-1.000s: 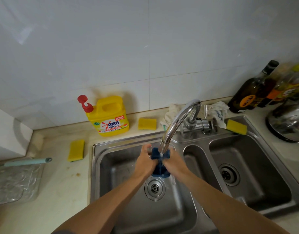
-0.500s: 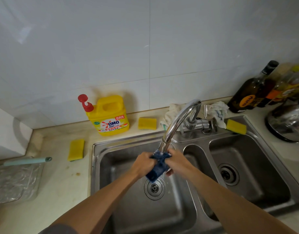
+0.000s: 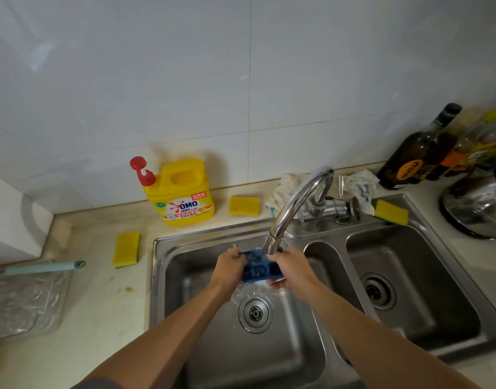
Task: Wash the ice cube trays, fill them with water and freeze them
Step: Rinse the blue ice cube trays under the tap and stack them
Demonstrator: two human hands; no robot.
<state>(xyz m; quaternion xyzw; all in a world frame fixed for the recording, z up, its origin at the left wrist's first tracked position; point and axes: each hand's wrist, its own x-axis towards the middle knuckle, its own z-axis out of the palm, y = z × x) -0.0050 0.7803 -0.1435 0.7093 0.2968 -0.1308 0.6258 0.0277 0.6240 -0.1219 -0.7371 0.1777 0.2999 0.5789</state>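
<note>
Two hands [image 3: 230, 265] [image 3: 290, 269]; one tray [image 3: 259, 267]

Single view, head-worn, wide-angle. The camera stands over the near edge of the double sink [image 3: 185, 276], facing the white tiled wall [image 3: 185, 80] and pitched downward. Range is close: both forearms [image 3: 162, 346] enter from the bottom edge, with left hand [image 3: 230, 266] and right hand [image 3: 290, 269] at frame centre. The counter [image 3: 101, 299] edge and wall joints bow toward the margins.

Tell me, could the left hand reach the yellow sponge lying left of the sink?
Probably yes: the counter between left hand and sponge looks bare, but the hand grips the blue tray and must let go first.
</note>
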